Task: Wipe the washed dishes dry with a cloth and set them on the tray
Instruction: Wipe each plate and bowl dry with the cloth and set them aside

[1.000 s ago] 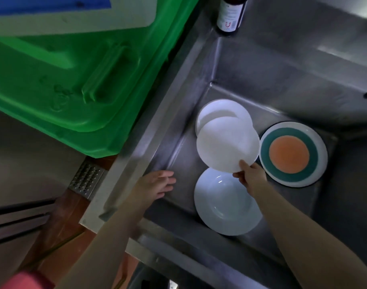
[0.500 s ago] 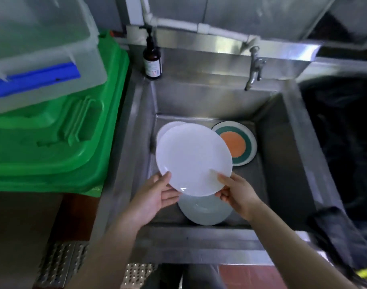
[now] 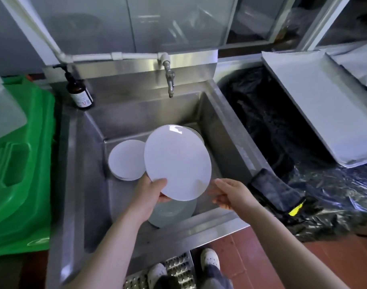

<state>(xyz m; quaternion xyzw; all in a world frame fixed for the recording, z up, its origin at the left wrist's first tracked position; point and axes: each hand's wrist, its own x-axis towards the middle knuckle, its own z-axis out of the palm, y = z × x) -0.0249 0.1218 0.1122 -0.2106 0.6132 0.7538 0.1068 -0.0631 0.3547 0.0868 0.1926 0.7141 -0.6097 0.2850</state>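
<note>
White plate (image 3: 178, 161) above the sink (image 3: 230, 130), left hand (image 3: 150, 195) grip pinching its rim, right hand (image 3: 230, 195) grip loose beside it

The held white plate (image 3: 177, 163) hides most of a plate behind it (image 3: 200, 135) and a bowl (image 3: 172, 212).

tap (image 3: 169, 83) overhanging sink (image 3: 230, 130), tray (image 3: 324, 113) unobstructed

Light was dim and bluish; a glare spot sat on the raised plate (image 3: 177, 162), edges bowed by wide-angle distortion, detail soft.
</note>
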